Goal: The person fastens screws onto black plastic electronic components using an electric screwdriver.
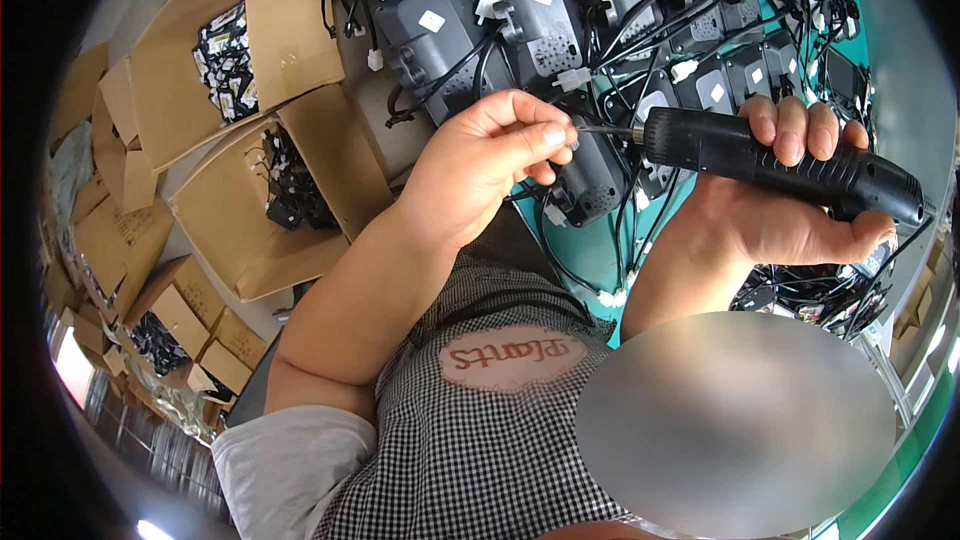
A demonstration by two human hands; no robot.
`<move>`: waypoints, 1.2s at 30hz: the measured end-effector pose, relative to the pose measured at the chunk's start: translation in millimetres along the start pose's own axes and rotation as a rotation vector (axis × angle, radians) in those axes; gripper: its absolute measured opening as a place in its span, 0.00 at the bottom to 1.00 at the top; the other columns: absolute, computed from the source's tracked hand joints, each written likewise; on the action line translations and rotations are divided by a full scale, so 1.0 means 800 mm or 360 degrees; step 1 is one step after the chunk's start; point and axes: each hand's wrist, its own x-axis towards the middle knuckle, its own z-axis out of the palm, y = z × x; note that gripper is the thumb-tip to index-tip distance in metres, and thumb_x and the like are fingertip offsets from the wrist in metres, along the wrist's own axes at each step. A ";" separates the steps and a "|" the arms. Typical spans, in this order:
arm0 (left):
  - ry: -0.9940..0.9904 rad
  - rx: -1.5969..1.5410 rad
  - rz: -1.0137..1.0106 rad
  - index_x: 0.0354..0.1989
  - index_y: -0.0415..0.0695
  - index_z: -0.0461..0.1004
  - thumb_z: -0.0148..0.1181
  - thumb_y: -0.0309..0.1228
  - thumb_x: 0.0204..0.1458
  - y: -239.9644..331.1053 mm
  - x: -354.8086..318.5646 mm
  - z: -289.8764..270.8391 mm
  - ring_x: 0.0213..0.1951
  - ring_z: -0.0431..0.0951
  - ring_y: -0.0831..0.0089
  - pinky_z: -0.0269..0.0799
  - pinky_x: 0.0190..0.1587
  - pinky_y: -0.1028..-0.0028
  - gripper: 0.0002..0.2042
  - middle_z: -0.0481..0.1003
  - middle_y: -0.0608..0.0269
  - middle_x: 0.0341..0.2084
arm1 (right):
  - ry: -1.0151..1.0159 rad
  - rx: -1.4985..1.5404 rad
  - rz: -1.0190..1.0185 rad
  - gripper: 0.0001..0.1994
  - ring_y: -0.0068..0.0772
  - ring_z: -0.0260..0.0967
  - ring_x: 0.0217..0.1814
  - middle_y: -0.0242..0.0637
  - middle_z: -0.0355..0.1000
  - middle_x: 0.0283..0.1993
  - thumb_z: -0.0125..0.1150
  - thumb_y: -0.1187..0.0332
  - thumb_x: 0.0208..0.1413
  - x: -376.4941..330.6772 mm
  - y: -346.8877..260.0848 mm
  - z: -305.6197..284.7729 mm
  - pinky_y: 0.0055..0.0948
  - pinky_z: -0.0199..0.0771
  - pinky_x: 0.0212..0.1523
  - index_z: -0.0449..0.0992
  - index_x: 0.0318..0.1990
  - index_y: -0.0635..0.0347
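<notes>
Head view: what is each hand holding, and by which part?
Right hand grips the black electric screwdriver around its body. Left hand pinches at the tip of the bit; what it pinches cannot be told.

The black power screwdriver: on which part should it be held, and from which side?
The black power screwdriver is probably best gripped around its thick body, toward the rear end, coming from the person's near side, as the right hand does. The body is long and rounded, so palm and fingers can wrap it, while the thin shaft points left to the left hand.
</notes>
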 end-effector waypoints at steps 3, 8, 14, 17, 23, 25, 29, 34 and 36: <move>0.0005 0.0038 -0.0079 0.34 0.41 0.70 0.51 0.27 0.54 0.001 -0.001 0.000 0.27 0.70 0.80 0.65 0.26 0.82 0.04 0.72 0.63 0.29 | 0.0037 -0.0043 -0.0011 0.31 0.30 0.64 0.21 0.36 0.67 0.28 0.43 0.35 0.47 -0.003 -0.001 -0.001 0.32 0.66 0.25 0.69 0.42 0.55; -0.0052 0.0035 -0.0150 0.33 0.39 0.71 0.51 0.28 0.54 0.003 -0.007 0.002 0.19 0.63 0.84 0.57 0.19 0.86 0.06 0.70 0.65 0.22 | 0.0091 -0.0012 0.0009 0.31 0.29 0.63 0.21 0.35 0.66 0.27 0.44 0.36 0.47 -0.010 -0.001 0.005 0.31 0.66 0.23 0.68 0.43 0.56; -0.0026 0.0313 -0.0070 0.30 0.38 0.72 0.52 0.31 0.54 0.002 -0.009 0.012 0.16 0.60 0.86 0.54 0.17 0.87 0.09 0.69 0.67 0.17 | -0.0017 -0.0034 0.0056 0.32 0.28 0.62 0.21 0.35 0.66 0.28 0.45 0.36 0.47 -0.015 0.000 -0.001 0.31 0.65 0.23 0.68 0.45 0.56; -0.0104 0.0593 0.0040 0.29 0.38 0.73 0.52 0.33 0.54 0.008 -0.009 0.015 0.17 0.62 0.86 0.56 0.18 0.87 0.10 0.70 0.67 0.17 | -0.0065 0.0067 0.0118 0.32 0.28 0.62 0.23 0.35 0.65 0.29 0.45 0.36 0.47 -0.012 -0.006 -0.001 0.30 0.64 0.25 0.69 0.45 0.57; -0.0135 0.1121 0.0392 0.34 0.38 0.74 0.54 0.34 0.53 0.014 -0.009 0.025 0.25 0.70 0.83 0.67 0.29 0.83 0.11 0.74 0.67 0.23 | -0.0036 0.0051 0.0138 0.32 0.28 0.63 0.24 0.35 0.65 0.30 0.48 0.37 0.46 -0.013 -0.020 -0.010 0.30 0.63 0.26 0.68 0.45 0.57; 0.0036 0.1407 0.0479 0.39 0.38 0.74 0.54 0.34 0.53 0.025 -0.002 0.025 0.31 0.73 0.80 0.69 0.35 0.80 0.12 0.76 0.65 0.28 | -0.0047 -0.0013 0.0118 0.32 0.28 0.63 0.24 0.35 0.66 0.30 0.48 0.37 0.46 -0.013 -0.025 -0.015 0.30 0.63 0.26 0.68 0.46 0.57; 0.0201 0.2384 0.0906 0.39 0.46 0.75 0.57 0.33 0.48 0.051 0.037 0.018 0.27 0.75 0.72 0.70 0.31 0.75 0.10 0.74 0.58 0.25 | -0.0071 -0.0106 0.0032 0.32 0.28 0.63 0.24 0.35 0.66 0.30 0.50 0.37 0.45 -0.015 -0.045 -0.026 0.30 0.63 0.27 0.70 0.44 0.57; -0.0120 0.3385 0.1078 0.43 0.46 0.72 0.51 0.39 0.52 0.058 0.100 0.024 0.31 0.74 0.68 0.69 0.36 0.69 0.14 0.73 0.57 0.28 | -0.0073 -0.0090 0.0001 0.32 0.30 0.63 0.25 0.34 0.67 0.30 0.49 0.36 0.43 -0.020 -0.043 -0.042 0.31 0.62 0.27 0.71 0.43 0.56; -0.0338 0.3300 0.0851 0.26 0.41 0.70 0.49 0.34 0.50 0.061 0.116 0.036 0.29 0.74 0.58 0.68 0.30 0.64 0.09 0.73 0.53 0.22 | 0.0031 -0.0203 -0.0055 0.30 0.28 0.63 0.25 0.33 0.65 0.29 0.54 0.38 0.40 -0.026 -0.039 -0.040 0.30 0.62 0.29 0.70 0.39 0.55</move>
